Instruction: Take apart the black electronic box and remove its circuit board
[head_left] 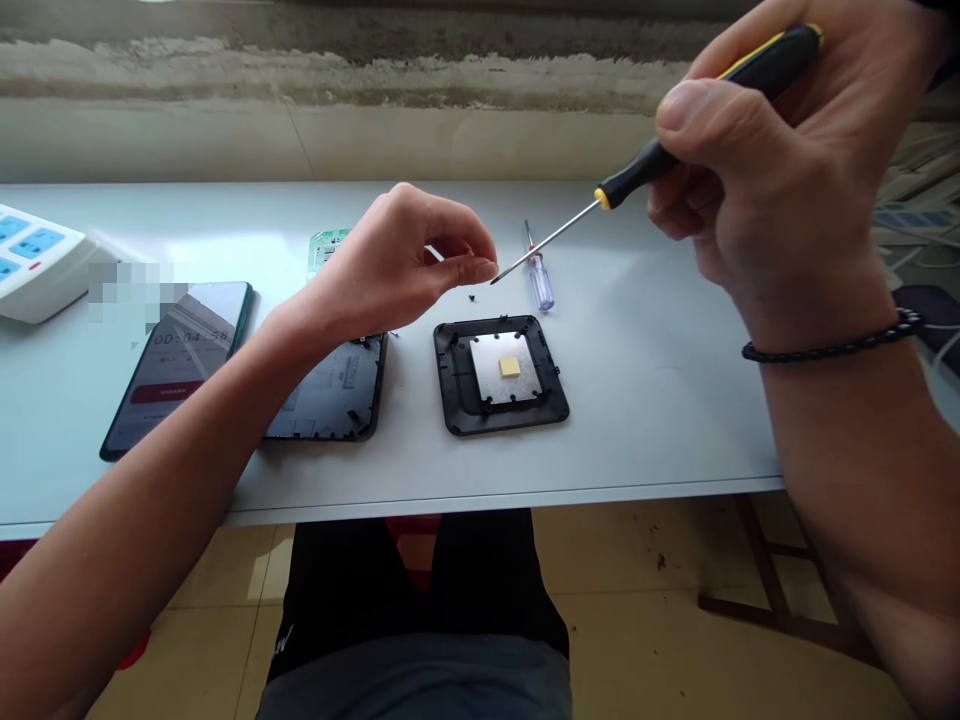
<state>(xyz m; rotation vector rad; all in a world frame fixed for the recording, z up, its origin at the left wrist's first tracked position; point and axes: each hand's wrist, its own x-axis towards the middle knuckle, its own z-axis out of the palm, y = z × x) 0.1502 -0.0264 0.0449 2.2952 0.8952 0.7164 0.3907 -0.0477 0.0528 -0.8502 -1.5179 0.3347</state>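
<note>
My right hand (757, 170) grips a black and yellow screwdriver (675, 150), raised above the table, its thin shaft slanting down to the left. The tip ends right at the pinched fingertips of my left hand (420, 260), which hovers over the table; what those fingers pinch is too small to make out. A tiny dark screw (472, 297) lies on the table just below. In front of it sits a square black housing (500, 374) with a metal plate and a yellow pad in its middle. A flat black cover (334, 385) lies under my left wrist.
A second small screwdriver with a clear handle (537, 274) lies behind the housing. A phone (180, 360) showing a timer rests at the left, a white power strip (34, 260) at the far left. A green circuit board (328, 248) peeks out behind my left hand.
</note>
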